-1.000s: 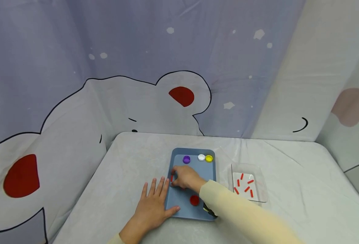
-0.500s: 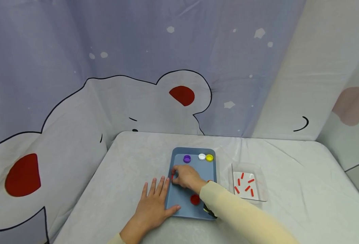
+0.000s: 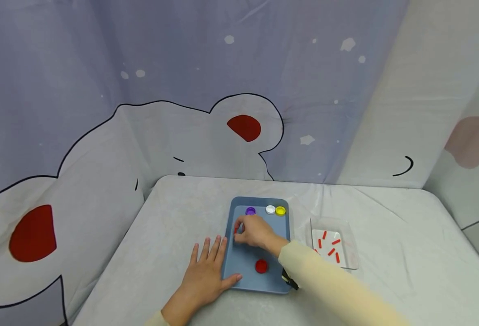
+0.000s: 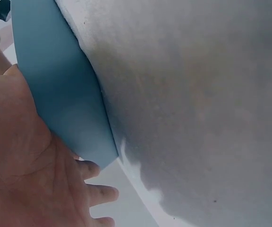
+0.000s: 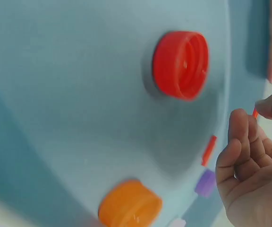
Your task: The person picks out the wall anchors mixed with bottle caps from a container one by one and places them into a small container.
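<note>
My right hand (image 3: 256, 232) is over the blue-grey tray (image 3: 243, 283), pinching a thin red stick (image 5: 255, 112) between thumb and fingers. A second red stick (image 5: 209, 150) lies on the tray past the red bottle cap (image 3: 261, 266), near the purple cap (image 3: 250, 211). An orange cap (image 5: 130, 204) shows in the right wrist view; the right arm hides it in the head view. My left hand (image 3: 202, 276) rests flat with fingers spread along the tray's left side, its thumb at the near rim.
A white cap (image 3: 270, 209) and a yellow cap (image 3: 280, 211) sit side by side at the tray's far right corner. Right of the tray, a clear plastic box (image 3: 351, 249) holds several red sticks. A printed curtain hangs behind the white-covered table (image 3: 390, 253).
The right hand has lifted off the tray's left edge and shifted a little to the right and away, the red stick still in its fingers. The left hand stays in place.
</note>
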`<state>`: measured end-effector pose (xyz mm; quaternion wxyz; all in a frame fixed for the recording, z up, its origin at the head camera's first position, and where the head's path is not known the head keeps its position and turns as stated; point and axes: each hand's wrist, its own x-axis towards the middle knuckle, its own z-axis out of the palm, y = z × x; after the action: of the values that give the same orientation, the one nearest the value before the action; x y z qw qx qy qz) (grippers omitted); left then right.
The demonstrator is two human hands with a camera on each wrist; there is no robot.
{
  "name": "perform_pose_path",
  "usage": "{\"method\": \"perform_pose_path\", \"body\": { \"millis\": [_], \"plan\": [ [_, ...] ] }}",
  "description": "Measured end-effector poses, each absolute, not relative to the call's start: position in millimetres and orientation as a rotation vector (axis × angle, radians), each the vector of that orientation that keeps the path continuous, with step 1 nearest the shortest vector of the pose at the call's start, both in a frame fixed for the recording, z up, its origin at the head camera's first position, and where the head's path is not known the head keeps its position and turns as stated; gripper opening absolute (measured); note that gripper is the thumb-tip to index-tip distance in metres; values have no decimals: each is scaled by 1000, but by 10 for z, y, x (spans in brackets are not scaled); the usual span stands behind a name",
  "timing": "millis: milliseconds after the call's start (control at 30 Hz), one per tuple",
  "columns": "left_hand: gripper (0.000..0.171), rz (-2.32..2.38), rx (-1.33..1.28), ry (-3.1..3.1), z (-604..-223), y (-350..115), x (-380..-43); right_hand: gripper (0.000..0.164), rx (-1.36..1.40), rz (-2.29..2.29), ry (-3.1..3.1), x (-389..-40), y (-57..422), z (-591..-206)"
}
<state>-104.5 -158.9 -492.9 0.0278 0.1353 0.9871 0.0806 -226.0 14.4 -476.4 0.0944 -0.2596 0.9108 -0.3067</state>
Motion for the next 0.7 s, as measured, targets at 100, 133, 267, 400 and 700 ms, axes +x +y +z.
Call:
{"method": "perform_pose_path", "body": {
  "millis": [100, 133, 267, 400, 700],
  "plan": [
    [101, 240, 413, 3040, -4929, -1584, -1050, 17, -774, -966, 2669, -2245, 263, -4653],
    [101, 239, 410, 3038, -4930, -1583, -1053, 17, -766, -978, 2660, -2236, 309, -4615],
    [101, 231, 402, 3034, -4932, -1586, -1065, 20, -717, -1027, 2639, -2188, 523, -4474],
    [102, 221, 392, 3027, -4937, -1589, -1071, 19, -709, -1046, 2685, -2149, 745, -4397],
    [102, 237, 394, 3026, -4942, -1575, -1053, 17, -690, -1125, 2702, -2098, 1209, -4285]
  ]
}}
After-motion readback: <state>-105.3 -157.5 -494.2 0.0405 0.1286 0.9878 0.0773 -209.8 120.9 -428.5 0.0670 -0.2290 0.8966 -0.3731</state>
